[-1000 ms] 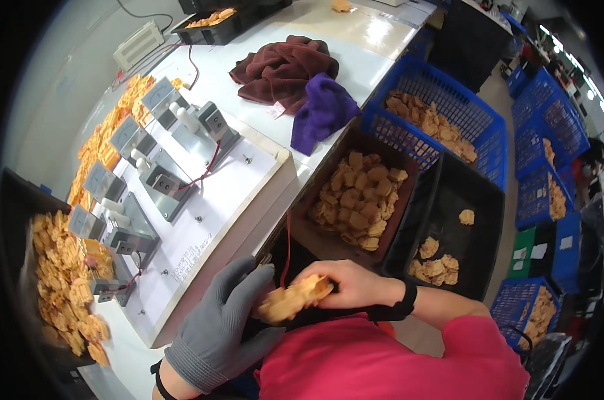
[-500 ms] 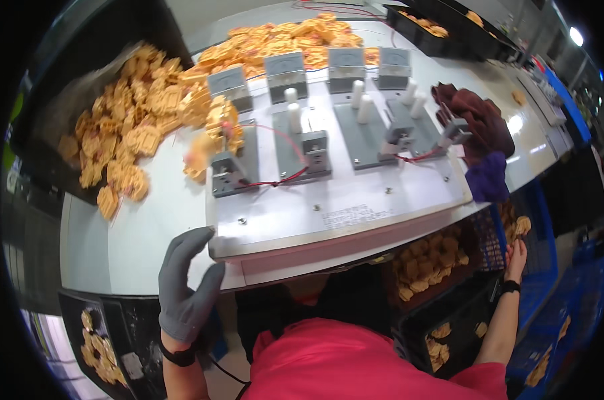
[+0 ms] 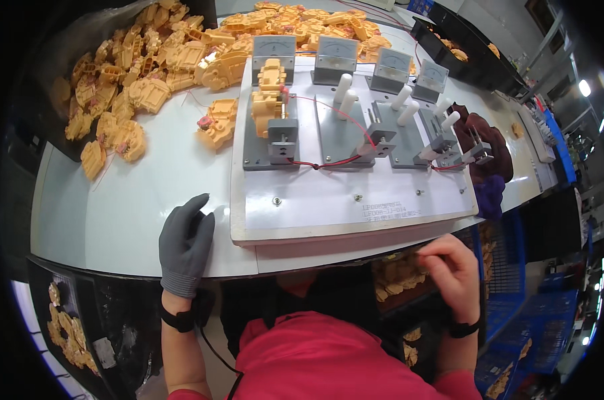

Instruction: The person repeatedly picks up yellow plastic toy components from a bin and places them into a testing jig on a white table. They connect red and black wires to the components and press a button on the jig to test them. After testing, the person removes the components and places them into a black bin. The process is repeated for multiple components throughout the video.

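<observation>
My left hand point(image 3: 187, 243), in a grey glove, rests over the white tabletop with its fingers extended and apart, holding nothing. Just right of it is a white test fixture point(image 3: 302, 223) with grey stations, white pegs and several dial meters point(image 3: 335, 53). On its leftmost station sits a yellow plastic part point(image 3: 270, 103), against a grey contact block point(image 3: 283, 139) with a red wire. Another yellow part with wires point(image 3: 218, 123) lies beside the fixture's left edge. My bare right hand point(image 3: 452, 273) hangs at the table's front edge, fingers loosely bent and apart, nothing visible in them.
A large heap of yellow parts point(image 3: 168, 60) spills from a black bin at the left and behind the meters. A dark red cloth point(image 3: 492, 147) lies right of the fixture. Below the table are bins of parts point(image 3: 398, 273) and blue crates point(image 3: 505, 267).
My right hand has come left from the blue crate at the right, where it was at a yellow part. My left hand has drawn its fingers away from the fixture's corner.
</observation>
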